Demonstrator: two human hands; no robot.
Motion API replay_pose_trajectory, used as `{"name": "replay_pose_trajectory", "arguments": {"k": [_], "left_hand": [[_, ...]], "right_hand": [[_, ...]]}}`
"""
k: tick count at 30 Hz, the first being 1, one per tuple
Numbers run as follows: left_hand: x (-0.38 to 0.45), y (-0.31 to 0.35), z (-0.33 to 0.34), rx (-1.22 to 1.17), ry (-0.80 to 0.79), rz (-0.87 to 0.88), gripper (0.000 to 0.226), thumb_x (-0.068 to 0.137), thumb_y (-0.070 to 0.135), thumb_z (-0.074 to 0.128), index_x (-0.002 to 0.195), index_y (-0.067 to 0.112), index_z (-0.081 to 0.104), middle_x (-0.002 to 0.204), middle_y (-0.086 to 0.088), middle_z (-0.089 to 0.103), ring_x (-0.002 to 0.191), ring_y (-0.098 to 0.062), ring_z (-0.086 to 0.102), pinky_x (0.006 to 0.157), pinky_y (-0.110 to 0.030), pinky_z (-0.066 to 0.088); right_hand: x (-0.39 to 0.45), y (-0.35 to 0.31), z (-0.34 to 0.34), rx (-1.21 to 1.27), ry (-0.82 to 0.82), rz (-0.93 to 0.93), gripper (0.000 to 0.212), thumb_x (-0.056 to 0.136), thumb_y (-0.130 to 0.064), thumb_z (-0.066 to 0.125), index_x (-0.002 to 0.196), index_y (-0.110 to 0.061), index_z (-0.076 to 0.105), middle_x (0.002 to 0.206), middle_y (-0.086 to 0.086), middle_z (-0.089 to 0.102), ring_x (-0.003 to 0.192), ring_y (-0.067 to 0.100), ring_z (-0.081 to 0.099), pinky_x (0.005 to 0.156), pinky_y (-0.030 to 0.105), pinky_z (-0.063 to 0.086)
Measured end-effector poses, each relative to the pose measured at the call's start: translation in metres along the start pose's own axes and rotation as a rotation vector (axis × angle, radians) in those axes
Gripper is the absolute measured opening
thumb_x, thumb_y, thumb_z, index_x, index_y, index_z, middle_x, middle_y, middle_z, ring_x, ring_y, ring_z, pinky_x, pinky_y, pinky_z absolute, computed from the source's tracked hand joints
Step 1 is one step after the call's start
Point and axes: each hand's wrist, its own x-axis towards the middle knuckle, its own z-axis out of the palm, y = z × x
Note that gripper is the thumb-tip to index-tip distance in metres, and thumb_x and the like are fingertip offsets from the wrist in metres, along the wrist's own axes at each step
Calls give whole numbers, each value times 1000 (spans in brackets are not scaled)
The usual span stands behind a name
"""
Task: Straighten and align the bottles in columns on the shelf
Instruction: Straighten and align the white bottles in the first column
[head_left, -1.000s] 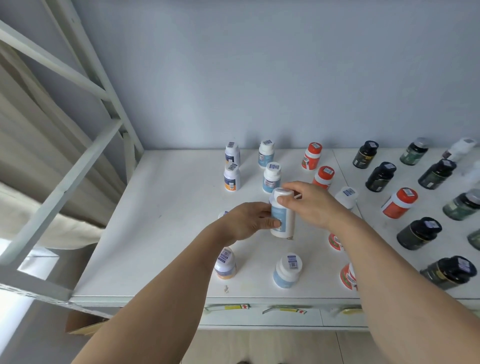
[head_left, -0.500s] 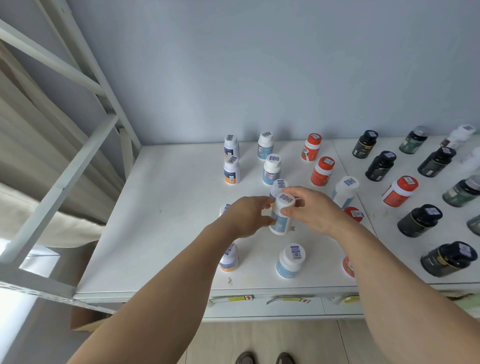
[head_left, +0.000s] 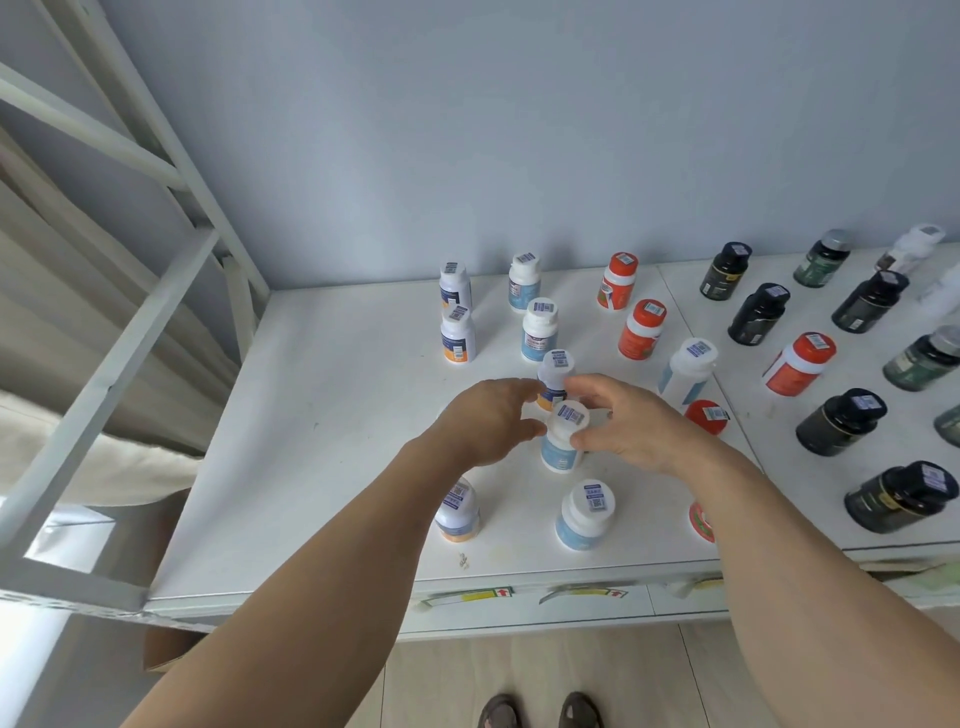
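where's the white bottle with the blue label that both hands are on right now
In the head view it stands mid-shelf, gripped between the left hand and right hand: the blue-label bottle.

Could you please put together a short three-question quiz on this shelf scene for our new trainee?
1. True or false: both hands are at the same white bottle with a light-blue label.
2. Which colour are the bottles grouped on the right part of the shelf? A) yellow B) dark C) pink
3. Fill in: the nearest light-blue bottle, in front of the held one, stands ____ on the shelf.

Key
1. True: the left hand and the right hand meet at it from either side, near its cap.
2. B: the dark bottles stand there.
3. Upright, untouched by either hand.
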Motion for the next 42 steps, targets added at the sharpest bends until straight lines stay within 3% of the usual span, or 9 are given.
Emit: {"name": "replay_pose_trajectory", "arguments": {"k": [3,6,11,15,24,30,36,42], "left_hand": [[7,-1,-7,-16,21,-17,54,90,33,63,140,23,45,135,3,56,120,-18,54,100,-31,42],[16,-3,-13,-22,41,-47,55,90,33,63,140,22,44,134,3,57,120,-17,54,100,-31,42],[37,-6,-19,5,38,-109,55,91,33,62,141,22,43,135,3,56,122,-17,52,101,-33,41],[52,-13,-19,-10,7,-158,57,90,34,63,141,23,42,137,5,54,124,-15,50,102,-31,40],[64,-23,-17,-300,-156,-228,60,83,35,72,136,23,48,132,4,57,119,-10,53,101,-27,42],[70,-22,-26,-479,-216,-159,39,82,35,71,119,26,64,114,8,68,109,-14,60,98,-31,45],[70,-28,-27,-708,-298,-159,38,82,35,72,119,28,66,117,7,68,118,-12,57,109,-37,37],[71,-30,-26,-765,-320,-156,38,83,34,72,120,29,65,117,8,68,117,-11,57,104,-30,40]], "right_hand": [[8,-7,-11,17,74,8,58,80,-35,71,130,-44,44,126,-19,50,109,3,46,84,26,37],[22,-14,-20,-56,186,18,55,84,-39,66,134,-38,42,136,-10,49,119,13,48,88,31,40],[50,-17,-24,-171,61,-1,56,87,-36,64,137,-35,40,141,-4,45,126,19,45,91,32,39],[66,-12,-25,-213,-28,-26,59,86,-30,67,138,-34,40,140,-7,48,123,18,48,101,40,41],[79,-18,-36,-96,49,-23,36,83,-40,65,117,-35,53,110,-12,63,97,8,58,82,30,47],[81,-34,-45,-17,79,-34,33,81,-45,63,112,-37,57,104,-14,63,91,2,58,72,25,45],[82,-39,-45,41,115,-41,29,81,-45,63,109,-35,60,101,-12,64,90,6,61,83,34,52],[82,-40,-45,37,117,-35,36,83,-45,62,116,-31,59,106,-8,64,92,8,61,83,35,53]]}}
